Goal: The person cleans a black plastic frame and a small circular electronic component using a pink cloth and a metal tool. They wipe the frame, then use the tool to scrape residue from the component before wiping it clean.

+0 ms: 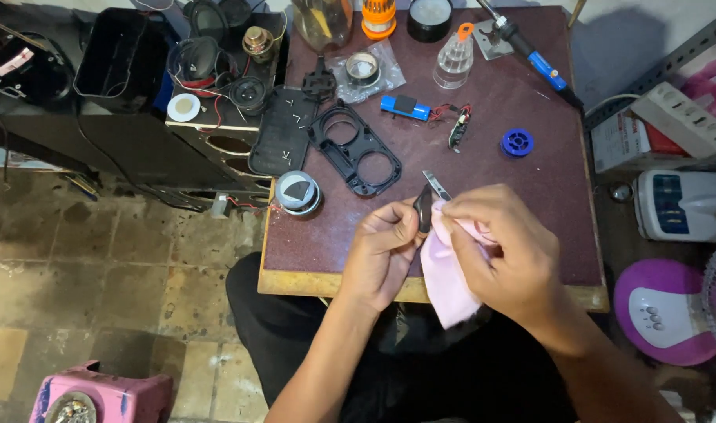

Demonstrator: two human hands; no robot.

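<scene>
Left hand (385, 251) pinches a small dark part (424, 210) between thumb and fingertips, grip tight on its lower edge, held just above the near edge of the tabletop (530, 180). The part looks rigid, light and smooth, probably slippery, so an edge pinch suits it; what exactly it is cannot be told. Right hand (499, 251) has its grip closed on a pink cloth (445, 278), pressed against the part. The cloth is soft and limp, bunches easily and hangs down below the hand. A thin metal blade tip (435, 184) shows just above the fingers; which hand carries it is unclear, and it looks sharp.

Around, left to right: pink stool (99, 395) on the floor at near left; loose speaker drivers (221, 66) on a dark cabinet at far left; round grey disc piece (297, 192); black plastic frame with two round holes (358, 149); blue battery (405, 107); small circuit board with wires (457, 125); blue spool (518, 142); soldering iron (530, 55) at far right. All of it lies well apart from the hands, so nothing crowds them.
</scene>
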